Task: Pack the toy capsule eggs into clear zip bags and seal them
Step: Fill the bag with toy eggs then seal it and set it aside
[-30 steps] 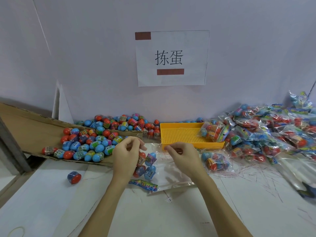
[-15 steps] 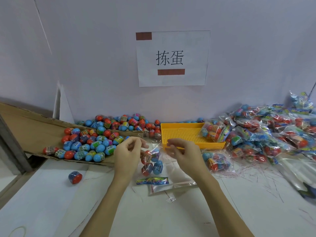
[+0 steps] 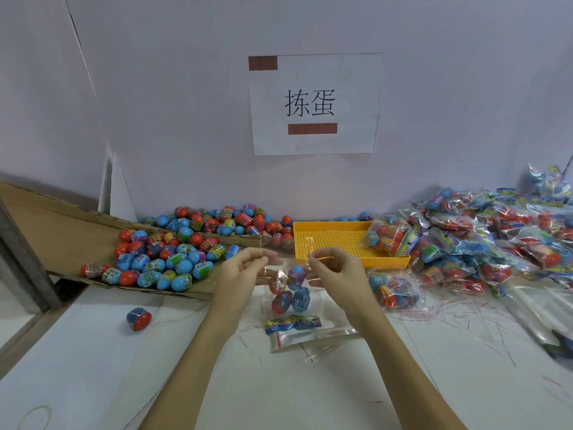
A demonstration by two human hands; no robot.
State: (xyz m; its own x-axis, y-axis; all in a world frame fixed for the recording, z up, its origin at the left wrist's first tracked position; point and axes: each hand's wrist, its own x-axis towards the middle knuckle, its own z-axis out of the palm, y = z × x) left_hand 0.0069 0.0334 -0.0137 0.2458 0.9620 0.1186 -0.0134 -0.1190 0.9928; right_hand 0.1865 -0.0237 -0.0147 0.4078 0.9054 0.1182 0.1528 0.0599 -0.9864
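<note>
I hold a clear zip bag [image 3: 290, 293] upright above the white table, several red and blue capsule eggs and a colourful label strip inside it. My left hand [image 3: 245, 271] pinches the bag's top edge at the left, and my right hand [image 3: 335, 271] pinches the top edge at the right. An empty clear zip bag [image 3: 313, 335] lies flat under it. Loose capsule eggs [image 3: 161, 259] are heaped on cardboard at the left. One stray egg [image 3: 138, 318] lies on the table.
A yellow perforated tray [image 3: 335, 240] stands behind my hands with one filled bag [image 3: 387, 237] at its right edge. Another filled bag [image 3: 395, 290] lies beside my right wrist. A big heap of filled bags [image 3: 490, 237] covers the right side. A paper sign [image 3: 314, 103] hangs on the wall.
Both hands lifted the bag's top edge off the table, so the eggs slid down to hang below my fingers. My hands moved slightly closer together along the top.
</note>
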